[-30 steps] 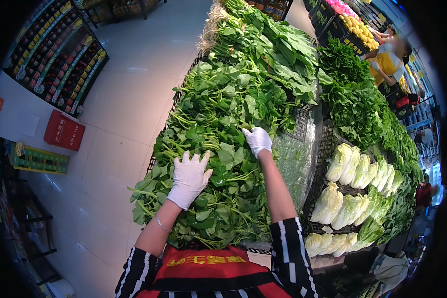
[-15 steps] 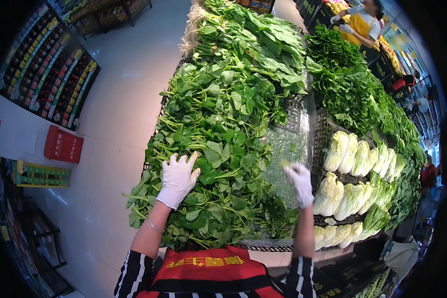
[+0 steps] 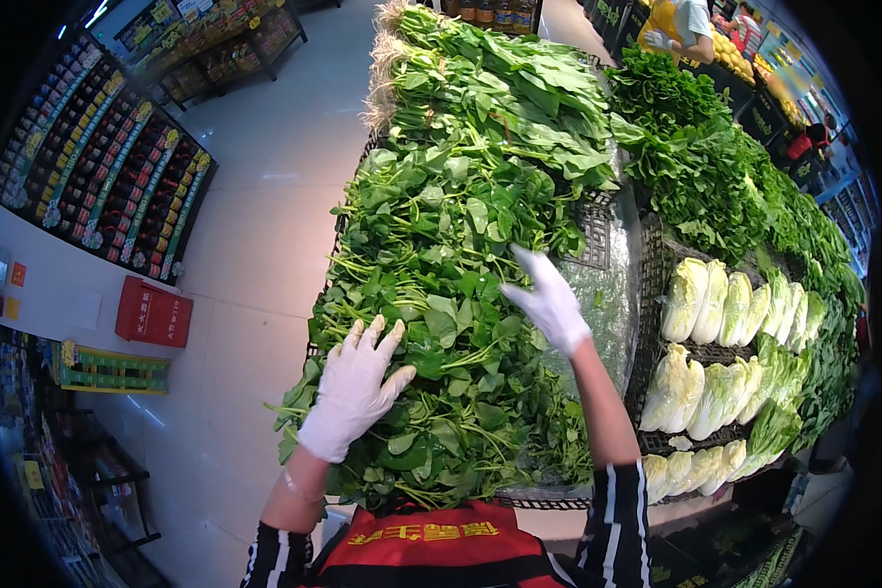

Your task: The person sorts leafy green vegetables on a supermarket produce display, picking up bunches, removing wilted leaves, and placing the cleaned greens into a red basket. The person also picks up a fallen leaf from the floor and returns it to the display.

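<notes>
On crinkly leafy greens, gloved left hand rests.

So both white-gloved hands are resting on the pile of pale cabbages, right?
Not quite. Both hands wear white gloves, but the left hand and right hand rest on the pile of leafy greens. The pale cabbages lie apart, to the right, as the head view shows.

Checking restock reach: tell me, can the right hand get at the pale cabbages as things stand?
Probably yes. The right hand is open over the leafy greens, and the cabbages lie uncovered just to its right, with only a low black crate edge between.
</notes>
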A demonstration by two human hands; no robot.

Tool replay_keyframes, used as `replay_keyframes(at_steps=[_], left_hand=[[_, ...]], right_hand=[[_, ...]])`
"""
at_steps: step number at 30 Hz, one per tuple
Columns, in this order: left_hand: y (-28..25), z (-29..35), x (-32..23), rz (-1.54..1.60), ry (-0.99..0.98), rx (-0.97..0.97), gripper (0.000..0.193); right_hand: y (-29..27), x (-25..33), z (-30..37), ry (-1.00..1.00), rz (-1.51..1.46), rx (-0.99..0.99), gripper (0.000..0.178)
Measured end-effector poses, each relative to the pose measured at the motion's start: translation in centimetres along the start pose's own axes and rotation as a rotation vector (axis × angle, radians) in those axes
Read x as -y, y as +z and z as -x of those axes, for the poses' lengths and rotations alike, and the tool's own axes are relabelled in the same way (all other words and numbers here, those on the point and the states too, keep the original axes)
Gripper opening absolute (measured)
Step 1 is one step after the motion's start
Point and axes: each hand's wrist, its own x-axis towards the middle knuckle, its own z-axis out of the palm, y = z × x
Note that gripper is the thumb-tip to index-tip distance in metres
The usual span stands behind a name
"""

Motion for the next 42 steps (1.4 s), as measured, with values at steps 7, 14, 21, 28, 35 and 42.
replay_keyframes(at_steps=[7, 14, 21, 28, 35, 42], left_hand=[[-8.0, -3.2, 2.0, 0.134, 0.161, -0.011, 0.066], [-2.0, -15.6, 7.2, -0.014, 0.025, -0.252, 0.084], [5.0, -23.9, 7.5, -0.12, -0.024, -0.138, 0.106], [7.2, -21.3, 7.5, -0.063, 0.159, -0.315, 0.098], [10.3, -16.1, 7.3, -0.142, 0.302, -0.317, 0.032], [10.5, -14.9, 7.2, -0.179, 0.199, -0.211, 0.032]], right_hand=[[11.5, 2.1, -17.2, -0.177, 0.48, 0.172, 0.099], [15.7, 3.4, -12.2, -0.338, 0.337, 0.085, 0.015], [12.7, 4.8, -7.6, -0.413, 0.277, 0.321, 0.015], [3.1, 2.7, -11.9, -0.189, -0.138, 0.388, 0.037], [6.1, -4.2, -24.3, 0.003, 0.678, 0.141, 0.116], [8.9, -7.2, -23.5, 0.196, 0.082, 0.123, 0.09]])
